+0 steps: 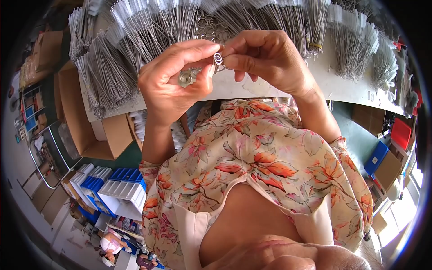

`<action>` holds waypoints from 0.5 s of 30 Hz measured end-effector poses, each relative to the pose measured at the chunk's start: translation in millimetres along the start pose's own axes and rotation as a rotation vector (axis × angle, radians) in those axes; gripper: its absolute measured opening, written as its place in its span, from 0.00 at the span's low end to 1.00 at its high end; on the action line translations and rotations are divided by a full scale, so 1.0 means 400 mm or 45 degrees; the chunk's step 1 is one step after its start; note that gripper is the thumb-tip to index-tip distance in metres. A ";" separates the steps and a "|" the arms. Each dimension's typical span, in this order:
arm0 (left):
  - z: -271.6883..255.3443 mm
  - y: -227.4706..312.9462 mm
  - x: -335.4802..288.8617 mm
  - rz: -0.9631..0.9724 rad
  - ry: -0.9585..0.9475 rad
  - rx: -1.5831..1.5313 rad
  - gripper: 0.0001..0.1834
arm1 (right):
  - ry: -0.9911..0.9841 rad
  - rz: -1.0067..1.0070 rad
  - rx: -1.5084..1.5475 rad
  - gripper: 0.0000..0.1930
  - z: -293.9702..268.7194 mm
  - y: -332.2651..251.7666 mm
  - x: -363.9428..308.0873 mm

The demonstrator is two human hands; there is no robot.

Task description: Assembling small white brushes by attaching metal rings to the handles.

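Note:
Above the near edge of the table, both hands come together on a small silver metal ring piece (218, 59), which looks like looped rings. My left hand (173, 74) is closed in a pinch, thumb below and index finger above the piece. On its other side my right hand (270, 56) pinches with thumb and index finger, the other fingers curled. The fingertips partly cover the piece, so its exact form cannot be made out. Loose metal rings (208, 30) lie on the table behind and under the hands.
Bundles of thin metal wires (110, 72) with whitish ends line the white table (335, 87); more wire bundles (353, 49) lie at right. An open cardboard box (83, 114) stands at left, above blue and white plastic bins (121, 191). Other people (112, 245) are at lower left.

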State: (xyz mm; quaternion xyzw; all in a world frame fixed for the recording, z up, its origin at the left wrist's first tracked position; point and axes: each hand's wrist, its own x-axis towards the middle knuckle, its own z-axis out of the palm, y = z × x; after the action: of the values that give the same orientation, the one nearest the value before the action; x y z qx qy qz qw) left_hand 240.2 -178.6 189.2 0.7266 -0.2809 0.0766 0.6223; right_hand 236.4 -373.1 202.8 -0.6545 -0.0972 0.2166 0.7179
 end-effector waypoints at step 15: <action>-0.113 -0.192 0.142 -0.908 -0.080 1.147 0.18 | 0.000 -0.603 -1.391 0.05 0.050 0.292 0.001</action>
State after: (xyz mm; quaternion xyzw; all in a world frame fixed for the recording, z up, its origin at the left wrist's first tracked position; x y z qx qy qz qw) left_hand 336.7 -148.4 158.7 0.9717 0.0235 -0.0473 0.2301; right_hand 207.0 -349.4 90.7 -0.8896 -0.3378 -0.0308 0.3058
